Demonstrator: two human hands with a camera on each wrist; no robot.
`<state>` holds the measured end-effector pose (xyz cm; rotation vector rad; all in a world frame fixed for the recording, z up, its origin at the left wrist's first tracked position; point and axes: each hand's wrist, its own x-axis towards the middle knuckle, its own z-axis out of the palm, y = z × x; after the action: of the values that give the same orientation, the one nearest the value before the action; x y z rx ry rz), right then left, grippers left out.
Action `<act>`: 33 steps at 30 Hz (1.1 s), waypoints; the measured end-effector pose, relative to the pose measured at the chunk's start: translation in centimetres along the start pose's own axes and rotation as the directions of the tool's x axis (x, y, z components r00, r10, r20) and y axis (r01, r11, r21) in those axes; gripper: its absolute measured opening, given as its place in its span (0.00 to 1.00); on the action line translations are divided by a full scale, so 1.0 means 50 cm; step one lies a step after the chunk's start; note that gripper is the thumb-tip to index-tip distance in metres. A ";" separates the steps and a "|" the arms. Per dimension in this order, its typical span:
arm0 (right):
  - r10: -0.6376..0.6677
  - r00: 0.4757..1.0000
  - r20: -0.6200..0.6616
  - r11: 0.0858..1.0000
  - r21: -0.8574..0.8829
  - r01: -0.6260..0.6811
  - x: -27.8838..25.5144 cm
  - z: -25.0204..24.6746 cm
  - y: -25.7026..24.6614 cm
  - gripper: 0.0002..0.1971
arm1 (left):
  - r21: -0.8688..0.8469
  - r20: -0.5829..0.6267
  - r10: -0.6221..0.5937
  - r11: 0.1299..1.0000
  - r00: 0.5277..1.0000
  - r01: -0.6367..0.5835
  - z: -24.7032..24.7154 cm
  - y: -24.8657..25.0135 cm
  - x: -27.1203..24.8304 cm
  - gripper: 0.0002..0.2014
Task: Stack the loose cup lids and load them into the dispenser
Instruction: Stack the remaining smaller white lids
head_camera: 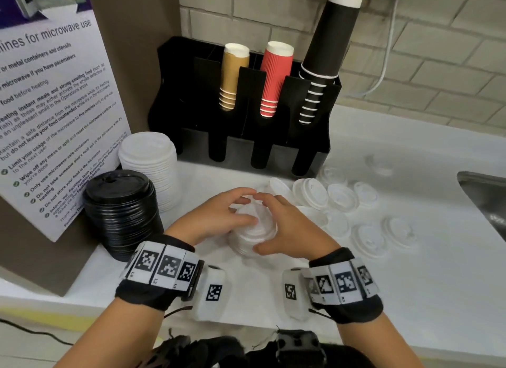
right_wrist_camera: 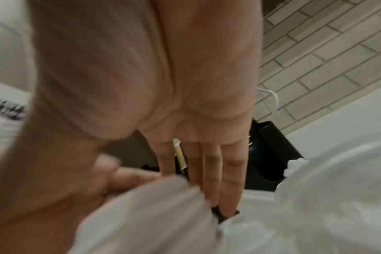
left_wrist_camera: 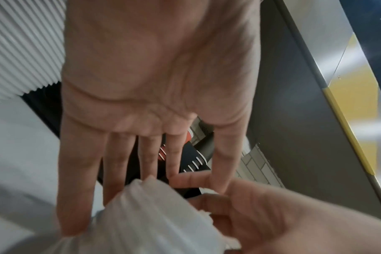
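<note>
Black lids (head_camera: 121,211), stacked, at worktop (head_camera: 410,299) left edge; white lids (head_camera: 153,162) stacked just behind. Left hand (head_camera: 216,217) and right hand (head_camera: 290,225), fingers curled, grasp small lid stack (head_camera: 254,236) near front-centre. Dispenser (head_camera: 246,137) along back edge. Loose lids (head_camera: 356,217) scattered right of hands.

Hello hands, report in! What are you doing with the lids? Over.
Left hand and right hand cup small white lid stack. Loose lids still scattered right. Dispenser path clear.
</note>
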<state>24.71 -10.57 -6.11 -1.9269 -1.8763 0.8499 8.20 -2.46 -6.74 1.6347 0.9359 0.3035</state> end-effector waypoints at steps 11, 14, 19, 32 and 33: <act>0.097 0.994 -0.050 0.953 -0.284 -0.107 0.105 -0.080 0.040 0.16 | 0.025 0.066 0.006 1.000 0.998 -0.007 0.002 -0.005 -0.008 0.28; 0.064 0.994 -0.094 0.943 -0.321 -0.091 0.114 -0.069 0.037 0.12 | 0.087 0.084 0.021 0.996 0.996 -0.029 0.001 -0.009 -0.008 0.38; -0.025 0.882 -0.471 1.000 -0.010 0.024 0.082 -0.108 0.034 0.11 | 0.108 0.065 0.029 0.993 0.997 -0.035 -0.004 -0.025 -0.004 0.39; 0.102 0.979 -0.175 0.963 -0.230 -0.142 0.102 -0.090 0.024 0.17 | 0.098 0.059 0.032 0.995 0.998 -0.038 0.006 -0.030 0.002 0.35; 0.066 0.948 -0.310 0.987 -0.116 -0.107 0.093 -0.095 0.023 0.13 | 0.094 0.056 0.032 0.995 0.998 -0.037 0.007 -0.031 0.002 0.35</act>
<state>28.33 -5.29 -4.00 -2.0935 -1.7087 0.4261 7.84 -2.61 -8.26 1.7389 0.8931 0.2399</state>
